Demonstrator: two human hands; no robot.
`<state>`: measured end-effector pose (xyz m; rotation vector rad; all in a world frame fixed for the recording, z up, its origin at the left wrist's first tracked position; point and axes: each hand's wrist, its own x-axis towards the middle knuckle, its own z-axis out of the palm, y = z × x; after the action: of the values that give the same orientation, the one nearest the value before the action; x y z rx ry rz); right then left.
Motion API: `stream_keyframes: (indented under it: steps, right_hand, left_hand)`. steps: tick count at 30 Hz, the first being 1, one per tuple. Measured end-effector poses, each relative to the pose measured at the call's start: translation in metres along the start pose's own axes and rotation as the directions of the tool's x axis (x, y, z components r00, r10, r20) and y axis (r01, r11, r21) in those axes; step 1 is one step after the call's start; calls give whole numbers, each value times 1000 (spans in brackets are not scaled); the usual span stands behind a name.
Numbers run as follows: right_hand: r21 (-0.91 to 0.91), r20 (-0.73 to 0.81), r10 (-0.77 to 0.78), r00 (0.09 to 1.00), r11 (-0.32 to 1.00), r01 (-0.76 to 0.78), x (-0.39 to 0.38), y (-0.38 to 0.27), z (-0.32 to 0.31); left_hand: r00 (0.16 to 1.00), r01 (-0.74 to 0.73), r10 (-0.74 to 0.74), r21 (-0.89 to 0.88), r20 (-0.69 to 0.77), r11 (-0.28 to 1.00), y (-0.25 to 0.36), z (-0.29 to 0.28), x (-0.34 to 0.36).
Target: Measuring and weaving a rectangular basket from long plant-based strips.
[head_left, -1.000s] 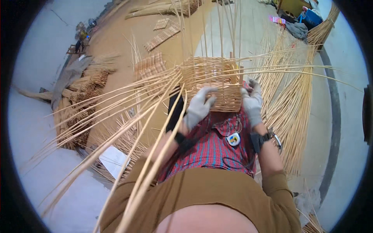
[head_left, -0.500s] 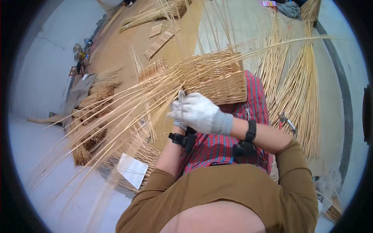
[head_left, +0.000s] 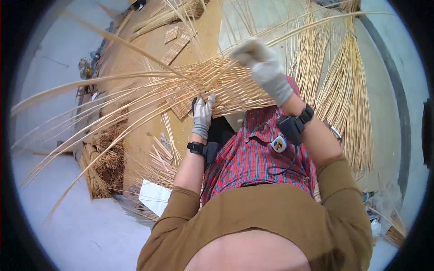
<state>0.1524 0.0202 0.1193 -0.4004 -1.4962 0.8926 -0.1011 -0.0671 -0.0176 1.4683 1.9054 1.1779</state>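
A partly woven wicker basket (head_left: pixel 244 92) lies tilted across my lap, with long loose willow rods (head_left: pixel 135 92) fanning out from its left end. Gloved in white, my left hand (head_left: pixel 203 110) grips the near left corner of the weave, thumb upward. My right hand (head_left: pixel 262 65), also gloved, is raised over the far right part of the basket. Its fingers are curled and blurred by motion; rods pass close by it, but what it holds is hidden.
Loose rods (head_left: pixel 348 99) lie in long bundles on the floor at right. Woven panels (head_left: pixel 175 49) lie beyond the basket. Tied bundles (head_left: pixel 106 165) and a white sheet (head_left: pixel 154 197) are at left. Pliers (head_left: pixel 334 131) show partly beside my right forearm.
My hands were together at the basket's left corner. The right has moved away, up and to the right; the left now shows at the corner. Some rods have swung upward at left.
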Motion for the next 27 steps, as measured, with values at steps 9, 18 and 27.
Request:
stream_keyframes:
  steps: [9,18,27]
  right_hand:
    - [162,-234,630,741,776,-609,-82,62,-55]
    - [116,-318,625,713,772,-625,-99,77,-53]
    - [-129,-372,544,752,772,-623,-86,83,-44]
  left_hand:
    - [970,-40,9,-122,-245,992,-12,26,-38]
    - [967,244,-252,193,20,950,49,43,-15]
    - [896,351,-444,-620,5,702,62,74,-12]
